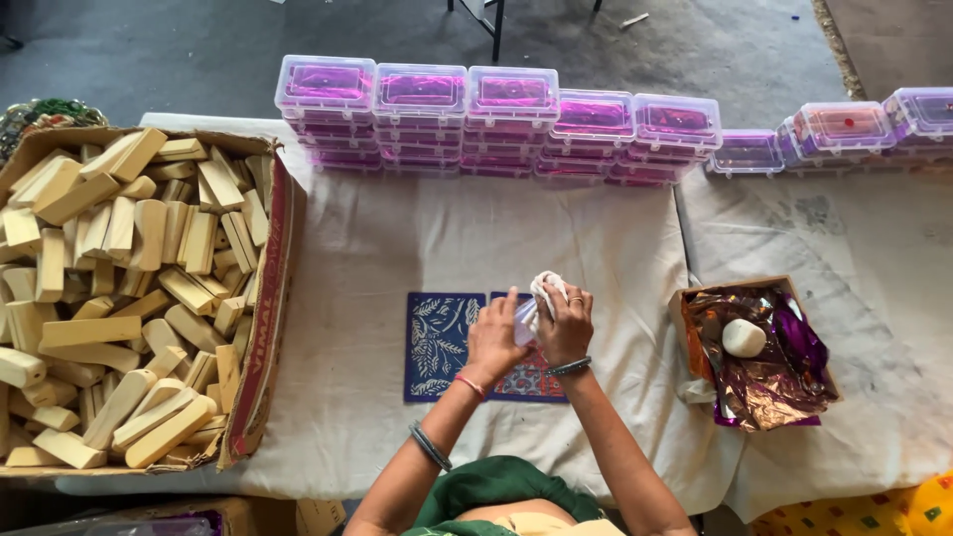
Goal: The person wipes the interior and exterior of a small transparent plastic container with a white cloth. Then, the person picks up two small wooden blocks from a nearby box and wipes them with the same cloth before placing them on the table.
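My left hand (493,337) and my right hand (567,323) meet over the middle of the table, both gripping a small white wrapped bundle (541,291) that sticks up between the fingers. Under the hands lie two dark blue printed sheets (440,342) with a leaf pattern, partly covered by my wrists. What is inside the bundle is hidden.
A big cardboard box (266,328) full of pale wooden blocks fills the left. A smaller box (685,313) at right holds purple and copper foil and a white round lump (744,337). Stacks of clear purple-lined plastic cases (467,124) line the far edge of the cloth-covered table (347,417).
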